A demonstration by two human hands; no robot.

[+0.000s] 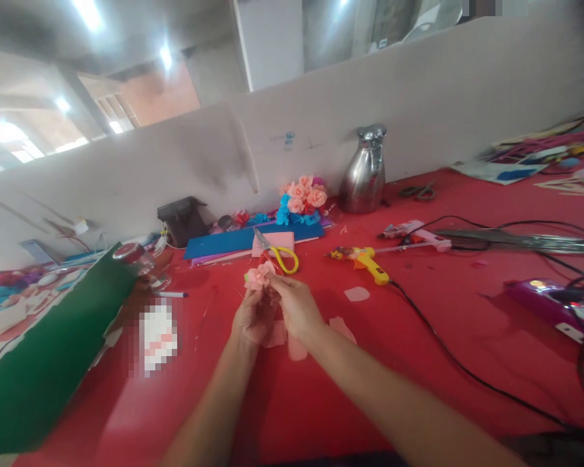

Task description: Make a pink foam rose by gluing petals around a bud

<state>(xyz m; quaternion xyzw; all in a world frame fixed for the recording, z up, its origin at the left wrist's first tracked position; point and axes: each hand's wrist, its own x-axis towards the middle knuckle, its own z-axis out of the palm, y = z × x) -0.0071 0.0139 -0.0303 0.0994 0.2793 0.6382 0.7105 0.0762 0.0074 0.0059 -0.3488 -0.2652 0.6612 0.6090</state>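
Note:
A pink paper flower [259, 277] is held up between my two hands over the red table. My left hand [254, 318] grips it from below, fingers closed around its base. The fingertips of my right hand [296, 301] pinch the flower's right side. Under and beside the hands lie pink paper pieces [298, 349], with a single pink petal [357, 294] farther right. Just beyond the flower, scissors with yellow handles [286, 258] rest on folded pink paper [272, 242]. What the left fingers touch beneath the flower is partly hidden.
To the right lie a yellow glue gun [370, 263] with a black cord, a pink glue gun [413, 232] and a purple power strip [540, 301]. Behind stand finished paper flowers [304, 198] and a metal jug [365, 175]. A green board [63, 363] lies left, near a glass jar [139, 259].

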